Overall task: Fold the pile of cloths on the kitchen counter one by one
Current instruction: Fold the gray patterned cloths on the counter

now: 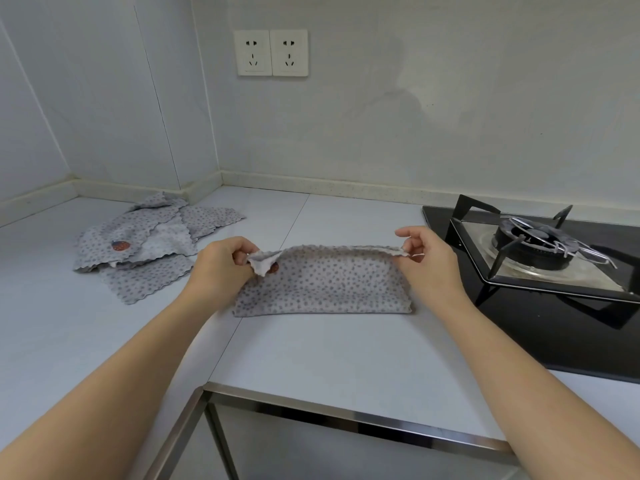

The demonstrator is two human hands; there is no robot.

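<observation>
Left hand (221, 261): fingers curled, pinching the far left corner of the dotted grey cloth (329, 282) and lifting it slightly, so the pale underside and a small red patch show.
Right hand (426, 258): thumb and fingers pinching the far right corner of the same cloth, with the index finger raised above the edge.
Dotted grey cloth: folded into a long band and lying flat on the table (311, 348) between the hands; the folded edge is nearest the person and the scalloped edges are held up at the far side.
Table: pale surface with a metal trim (346, 415) along its near edge.
Pile of cloths (145, 237): loose, overlapping and unfolded, to the left and farther back toward the corner, well apart from the held cloth; one shows a red patch.
Gas stove (540, 251): black glass top with a burner and pan support, to the right, near the right hand.
Wall sockets (272, 53): two side by side on the back wall.
</observation>
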